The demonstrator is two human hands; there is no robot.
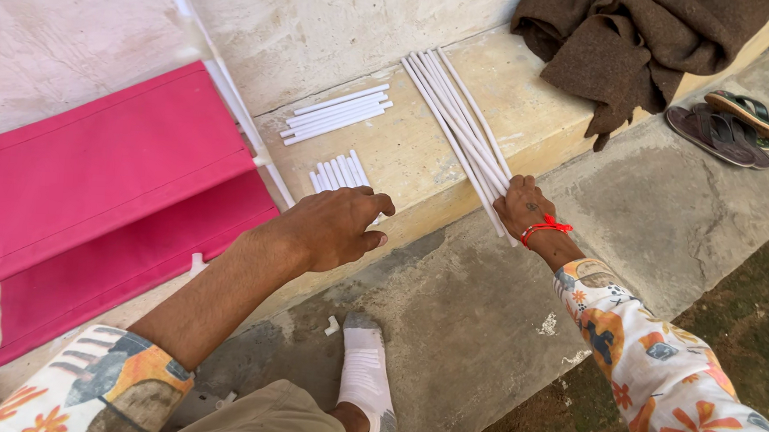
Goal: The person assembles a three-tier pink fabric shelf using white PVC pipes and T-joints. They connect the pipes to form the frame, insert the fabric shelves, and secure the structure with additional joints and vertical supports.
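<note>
A concrete ledge point(423, 148) carried white rods; the right hand point(524, 206) gripped the long white rods point(459, 123) at their near ends; the left hand point(336, 227), fingers curled, seemingly empty, hovered over the short white rods point(339, 171); squaring ends first seemed wise.

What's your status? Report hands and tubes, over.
Left hand hovers over the short white tubes, fingers curled, empty. Right hand grips the long white tubes on the ledge. Medium tubes lie apart. Nothing in the way.

Sunlit whitewashed wall point(325, 20) above a concrete ledge point(405, 156), rough cement floor point(484, 318), brown blanket point(630, 45) heaped aside.
</note>
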